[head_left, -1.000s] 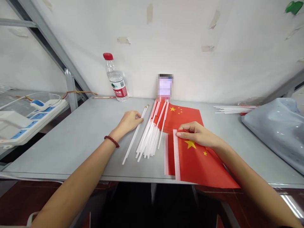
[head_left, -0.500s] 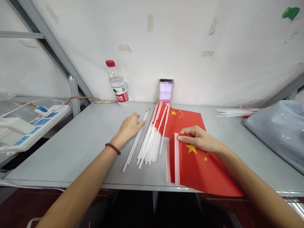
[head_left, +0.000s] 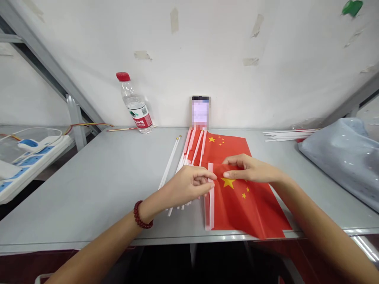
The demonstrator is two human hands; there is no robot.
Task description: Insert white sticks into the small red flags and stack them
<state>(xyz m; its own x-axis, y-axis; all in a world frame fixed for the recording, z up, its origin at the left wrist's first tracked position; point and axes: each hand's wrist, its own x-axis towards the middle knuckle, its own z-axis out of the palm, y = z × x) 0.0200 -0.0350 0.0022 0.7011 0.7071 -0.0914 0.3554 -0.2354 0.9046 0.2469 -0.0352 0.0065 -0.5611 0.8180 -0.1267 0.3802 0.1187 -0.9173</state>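
A red flag (head_left: 237, 213) with yellow stars and a white hem lies on top of other flags at the table's front. My right hand (head_left: 251, 169) pinches its upper edge, thumb in front and the other fingers behind. My left hand (head_left: 192, 183), with a dark red bead bracelet on the wrist, has its thumb and index finger closed at the white hem (head_left: 211, 217). Behind the left hand lie several white sticks (head_left: 195, 148), partly hidden. Two more white sticks (head_left: 170, 159) with gold tips lie left of them. Another red flag (head_left: 233, 148) is spread farther back.
A phone (head_left: 200, 112) leans on the wall behind the flags. A water bottle (head_left: 136, 106) stands at the back left. White sticks (head_left: 287, 135) and a grey plastic bag (head_left: 340, 150) lie on the right. A power strip (head_left: 32, 161) is at far left.
My left hand has moved right and toward me, from beside the loose sticks to the flag's hem. The top flag has shifted slightly and wrinkled. The view has turned a little.
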